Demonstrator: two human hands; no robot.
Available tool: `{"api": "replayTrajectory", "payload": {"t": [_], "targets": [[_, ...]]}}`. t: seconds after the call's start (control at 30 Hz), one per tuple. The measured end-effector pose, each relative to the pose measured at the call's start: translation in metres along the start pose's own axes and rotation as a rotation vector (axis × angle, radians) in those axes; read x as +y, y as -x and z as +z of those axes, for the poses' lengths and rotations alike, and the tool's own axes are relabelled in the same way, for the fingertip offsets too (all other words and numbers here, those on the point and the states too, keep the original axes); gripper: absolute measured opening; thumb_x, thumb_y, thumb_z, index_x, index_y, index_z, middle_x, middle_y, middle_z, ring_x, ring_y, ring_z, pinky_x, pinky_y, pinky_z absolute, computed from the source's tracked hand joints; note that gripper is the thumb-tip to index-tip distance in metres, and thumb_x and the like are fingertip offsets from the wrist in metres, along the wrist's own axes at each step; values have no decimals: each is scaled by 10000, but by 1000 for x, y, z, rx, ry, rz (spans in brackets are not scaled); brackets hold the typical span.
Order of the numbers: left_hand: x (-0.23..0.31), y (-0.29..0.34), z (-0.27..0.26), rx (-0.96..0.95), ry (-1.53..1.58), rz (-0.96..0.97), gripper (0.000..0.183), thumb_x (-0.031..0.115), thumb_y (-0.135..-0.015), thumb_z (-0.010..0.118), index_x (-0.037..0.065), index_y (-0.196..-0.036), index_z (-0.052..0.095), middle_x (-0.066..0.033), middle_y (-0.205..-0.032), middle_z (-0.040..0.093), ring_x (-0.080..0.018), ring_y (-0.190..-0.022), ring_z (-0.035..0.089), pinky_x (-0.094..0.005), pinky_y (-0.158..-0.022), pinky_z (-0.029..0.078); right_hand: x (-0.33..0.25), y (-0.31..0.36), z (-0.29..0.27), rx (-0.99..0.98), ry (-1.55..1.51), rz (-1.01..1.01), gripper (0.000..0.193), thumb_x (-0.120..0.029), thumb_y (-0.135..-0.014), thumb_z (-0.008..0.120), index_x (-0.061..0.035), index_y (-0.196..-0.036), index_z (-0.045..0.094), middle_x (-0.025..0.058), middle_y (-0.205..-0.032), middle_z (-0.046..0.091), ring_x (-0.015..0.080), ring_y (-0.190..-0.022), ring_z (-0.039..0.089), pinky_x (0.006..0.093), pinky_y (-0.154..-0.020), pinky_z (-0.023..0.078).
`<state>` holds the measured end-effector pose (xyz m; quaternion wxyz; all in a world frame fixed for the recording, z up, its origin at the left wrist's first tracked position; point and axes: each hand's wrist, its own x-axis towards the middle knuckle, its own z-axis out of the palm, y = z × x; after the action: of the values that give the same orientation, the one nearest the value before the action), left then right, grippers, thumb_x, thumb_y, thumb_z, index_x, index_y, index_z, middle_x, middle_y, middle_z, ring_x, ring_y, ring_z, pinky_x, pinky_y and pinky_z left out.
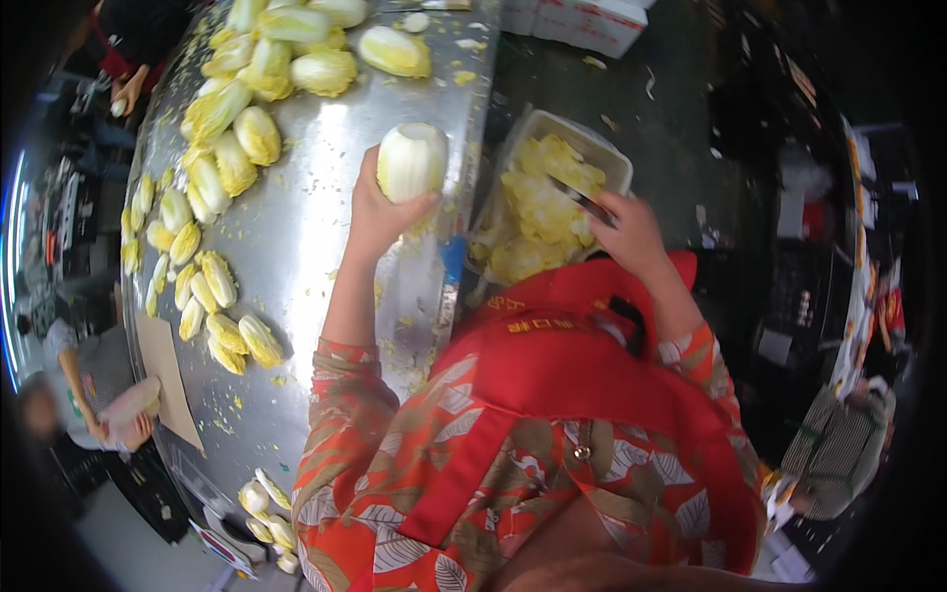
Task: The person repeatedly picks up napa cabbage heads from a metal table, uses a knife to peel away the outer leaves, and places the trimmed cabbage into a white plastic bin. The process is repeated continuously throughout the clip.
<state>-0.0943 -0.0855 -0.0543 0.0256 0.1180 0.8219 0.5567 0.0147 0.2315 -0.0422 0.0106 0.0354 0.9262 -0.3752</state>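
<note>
My left hand is wrapped round a napa cabbage, holding it over the near edge of the steel table with its pale cut base turned up. In my right hand is a knife, its blade pointing up and left, away from the cabbage. Below the knife stands a white plastic bin with many yellow-green trimmed leaves in it. A lone napa cabbage lies on the table beyond my left hand.
Many napa cabbages lie heaped along the left of the steel table, amid leaf scraps. A cardboard sheet rests at its far edge. White boxes stand on the floor ahead. Across the table, a person holds a cabbage.
</note>
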Motion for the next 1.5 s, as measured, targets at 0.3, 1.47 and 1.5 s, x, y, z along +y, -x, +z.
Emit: {"api": "replayTrajectory", "payload": {"t": [0.3,1.47,1.5], "targets": [[70,21,63,-213,191,190,719,204,-589,791,38,-1212,472,-105,-1090,587,-191,-1004,575,-328,-878,460,-70,-8,-21,118,75,-274,119,-203,-760,618,-96,-811,622,125,-712,620,349,-695,603,441,-610,463],[110,29,80,-427,-7,336,661,182,-575,771,24,-1167,523,-105,-1042,605,-199,-970,592,-317,-871,460,-48,30,-40,74,114,-180,134,-104,-724,610,-45,-843,636,181,-765,626,384,-747,604,439,-647,483],[109,28,80,-453,12,337,666,184,-573,772,24,-1168,521,-106,-1042,606,-200,-969,593,-318,-869,461,-49,30,-40,78,115,-174,133,-105,-728,611,-45,-843,637,181,-764,626,384,-748,605,438,-649,483]]}}
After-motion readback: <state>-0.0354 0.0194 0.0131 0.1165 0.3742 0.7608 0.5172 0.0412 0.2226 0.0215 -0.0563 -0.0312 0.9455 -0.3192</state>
